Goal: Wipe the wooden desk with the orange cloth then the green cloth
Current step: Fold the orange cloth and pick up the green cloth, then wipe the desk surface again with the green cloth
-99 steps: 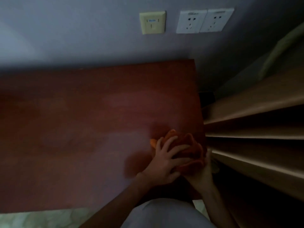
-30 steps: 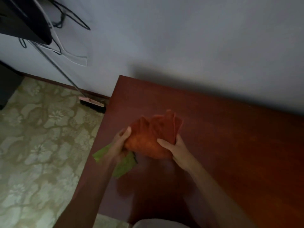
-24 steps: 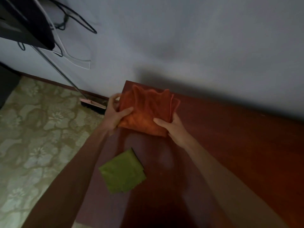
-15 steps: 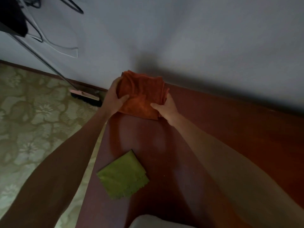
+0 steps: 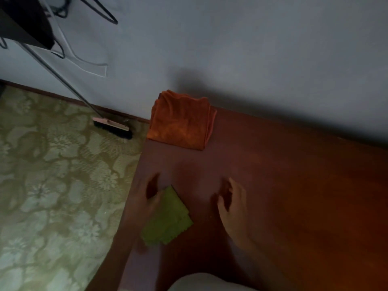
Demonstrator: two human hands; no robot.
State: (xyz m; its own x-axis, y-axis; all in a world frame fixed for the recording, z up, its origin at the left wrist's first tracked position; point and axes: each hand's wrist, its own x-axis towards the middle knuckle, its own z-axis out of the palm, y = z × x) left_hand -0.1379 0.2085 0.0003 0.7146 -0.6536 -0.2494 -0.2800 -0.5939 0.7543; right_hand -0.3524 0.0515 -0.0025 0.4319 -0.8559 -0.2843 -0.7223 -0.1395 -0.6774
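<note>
Head view, looking down on the left end of the wooden desk (image 5: 273, 185). We see the orange cloth (image 5: 181, 120) folded and lying at the far left corner of the desk, against the wall, with neither hand on it. The green cloth (image 5: 168, 219), also folded, lies near the front left edge, well apart from the orange one.

The left hand (image 5: 151, 198) is low over the far left corner of the green cloth; it is blurred and dark, so we cannot tell whether its fingers touch or hold the cloth. The right hand (image 5: 233, 200) hovers just right of the green cloth, fingers loosely spread and relaxed, holding nothing.

We judge the orange-cloth stage done and set aside, and the step in hand to be the pickup of the green cloth. The next move calls for the left hand to close on the cloth's near corner or flat top, gather it without unfolding it off the desk edge, and press it flat for the first wiping stroke.

On the patterned floor (image 5: 52, 185) to the left, a broom (image 5: 112, 126) leans toward the wall.
</note>
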